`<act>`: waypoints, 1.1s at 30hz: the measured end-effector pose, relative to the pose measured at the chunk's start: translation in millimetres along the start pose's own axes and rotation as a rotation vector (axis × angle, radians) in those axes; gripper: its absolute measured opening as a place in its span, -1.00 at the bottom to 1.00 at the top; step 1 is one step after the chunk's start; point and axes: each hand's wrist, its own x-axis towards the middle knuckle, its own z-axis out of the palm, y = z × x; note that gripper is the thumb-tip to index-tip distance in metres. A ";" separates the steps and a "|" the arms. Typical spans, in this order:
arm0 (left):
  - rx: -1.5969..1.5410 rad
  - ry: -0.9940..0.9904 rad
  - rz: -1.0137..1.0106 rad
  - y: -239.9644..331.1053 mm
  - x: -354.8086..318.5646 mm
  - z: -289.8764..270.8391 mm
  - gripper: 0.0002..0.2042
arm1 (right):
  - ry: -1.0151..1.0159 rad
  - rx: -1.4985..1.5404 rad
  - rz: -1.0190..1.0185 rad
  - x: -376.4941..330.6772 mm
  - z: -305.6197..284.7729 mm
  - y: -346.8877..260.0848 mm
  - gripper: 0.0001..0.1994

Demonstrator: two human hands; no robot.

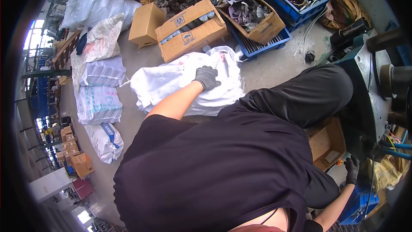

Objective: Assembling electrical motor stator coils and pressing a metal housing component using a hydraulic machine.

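Looks mid-job to me: white sack (174,78) lying at 11 o'clock with the left hand (207,77) on it (can't tell if gripping), right hand (352,169) well apart at 4, loosely spread, contents hidden so what's left is unclear.

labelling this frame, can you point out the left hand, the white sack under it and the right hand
Left hand (207,78): head view, back of the dark glove
White sack (177,75): head view, upper side, beside the hand
Right hand (352,170): head view, middle of the glove
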 end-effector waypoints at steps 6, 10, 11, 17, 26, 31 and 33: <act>-0.751 0.324 -0.159 -74.2 26.4 16.7 -0.71 | -0.095 -0.023 0.112 -14.2 4.6 -8.3 -0.56; -0.619 0.768 -0.447 -186.4 19.5 -13.9 -0.74 | -0.055 -0.010 0.104 -21.3 8.8 -10.6 -0.55; -0.567 0.646 -0.606 -191.5 13.1 -21.8 -0.73 | -0.037 -0.014 0.115 -29.2 2.9 -9.0 -0.55; -0.157 0.501 -0.505 -186.6 16.5 -32.7 -0.70 | -0.054 -0.016 0.139 -28.4 4.4 -8.1 -0.54; -0.528 0.161 -0.249 67.5 83.4 -5.1 -0.35 | -0.031 -0.025 0.062 -40.8 -5.4 -8.9 -0.54; -0.606 0.216 -0.641 13.0 132.4 98.0 0.03 | -0.083 -0.077 -0.053 -13.4 10.0 -21.2 -0.56; -0.700 0.158 -0.571 49.8 134.8 74.3 -0.03 | -0.027 -0.096 -0.024 -33.2 3.0 -19.8 -0.58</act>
